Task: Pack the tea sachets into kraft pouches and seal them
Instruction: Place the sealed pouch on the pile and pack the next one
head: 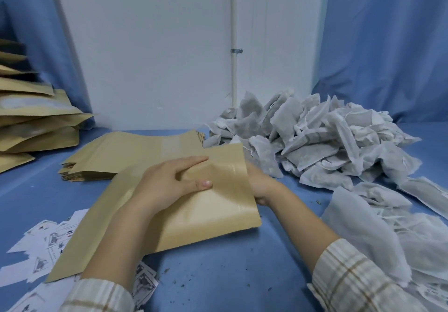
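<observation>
Your left hand (pixel 169 181) pinches the kraft pouch (pixel 184 205) near its open end, thumb on top; your right hand (pixel 260 185) grips that end from behind, fingers mostly hidden. The pouch lies tilted on the blue table (pixel 218 275). Sachet heap (pixel 315 142) right. Empty pouch stack (pixel 135 154) behind. Filled pouches (pixel 31 122) far left. Printed labels (pixel 43 246) near left.
</observation>
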{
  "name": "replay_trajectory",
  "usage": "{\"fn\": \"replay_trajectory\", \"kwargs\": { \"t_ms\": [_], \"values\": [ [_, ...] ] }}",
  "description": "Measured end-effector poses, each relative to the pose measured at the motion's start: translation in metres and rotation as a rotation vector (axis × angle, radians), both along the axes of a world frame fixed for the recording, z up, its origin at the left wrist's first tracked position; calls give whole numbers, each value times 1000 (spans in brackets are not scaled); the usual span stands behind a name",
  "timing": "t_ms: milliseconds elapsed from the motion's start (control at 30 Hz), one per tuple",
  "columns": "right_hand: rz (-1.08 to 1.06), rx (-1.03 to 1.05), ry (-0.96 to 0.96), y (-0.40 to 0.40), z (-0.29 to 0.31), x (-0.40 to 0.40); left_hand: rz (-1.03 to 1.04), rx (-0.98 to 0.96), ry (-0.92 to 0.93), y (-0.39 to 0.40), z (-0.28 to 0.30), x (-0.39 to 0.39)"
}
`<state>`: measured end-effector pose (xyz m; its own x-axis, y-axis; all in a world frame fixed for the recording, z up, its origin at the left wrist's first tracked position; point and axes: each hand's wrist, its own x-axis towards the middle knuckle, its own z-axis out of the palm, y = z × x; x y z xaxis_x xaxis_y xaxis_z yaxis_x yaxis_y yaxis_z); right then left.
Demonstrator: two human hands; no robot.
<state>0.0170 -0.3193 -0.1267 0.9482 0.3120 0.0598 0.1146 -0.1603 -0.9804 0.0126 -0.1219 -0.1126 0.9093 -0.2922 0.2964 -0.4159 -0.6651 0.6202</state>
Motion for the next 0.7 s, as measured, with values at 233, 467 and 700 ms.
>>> {"fn": "replay_trajectory", "kwargs": {
  "t_ms": [233, 467, 700],
  "values": [
    [-792, -544, -232, -48, -39, 30, 171, 225, -175, -2, -11, 6],
    [-814, -539, -352, -58, -48, 30, 192, 235, -204, 0, -13, 8],
    [-545, 412, -188, -60, -34, 14, 177, 203, -203, 4, -9, 6]
  ]
}}
